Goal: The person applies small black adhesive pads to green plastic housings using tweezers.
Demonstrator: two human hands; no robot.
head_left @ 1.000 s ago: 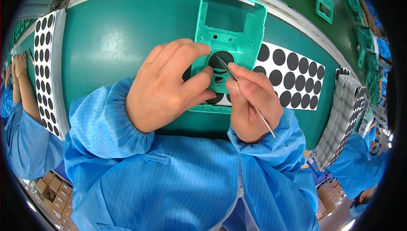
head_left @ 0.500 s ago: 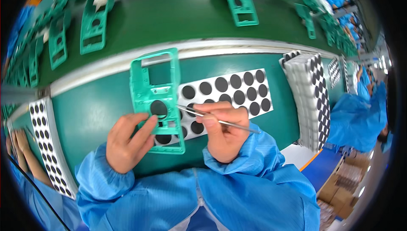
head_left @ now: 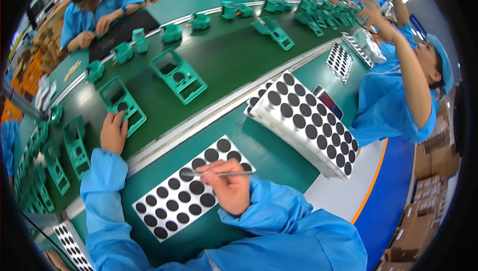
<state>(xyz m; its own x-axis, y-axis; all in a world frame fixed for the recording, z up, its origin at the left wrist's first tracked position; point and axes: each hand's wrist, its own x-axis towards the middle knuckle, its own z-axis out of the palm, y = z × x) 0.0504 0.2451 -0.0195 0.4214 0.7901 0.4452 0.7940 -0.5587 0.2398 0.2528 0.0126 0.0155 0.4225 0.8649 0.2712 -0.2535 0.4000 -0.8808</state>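
Right hand (head_left: 230, 190) pinching blurred tweezers (head_left: 240, 173), hiding part of dotted sheet (head_left: 166, 210), left hand (head_left: 114, 134) touching green frame (head_left: 130, 104), grip unclear

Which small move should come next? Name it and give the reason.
Probably the left hand should let go of the green frame: it appears to rest on the dark green belt, a dark round patch shows in it, and only fingers reach its near side. The right hand, holding tweezers over the sheet of black discs, seems placed to work there.
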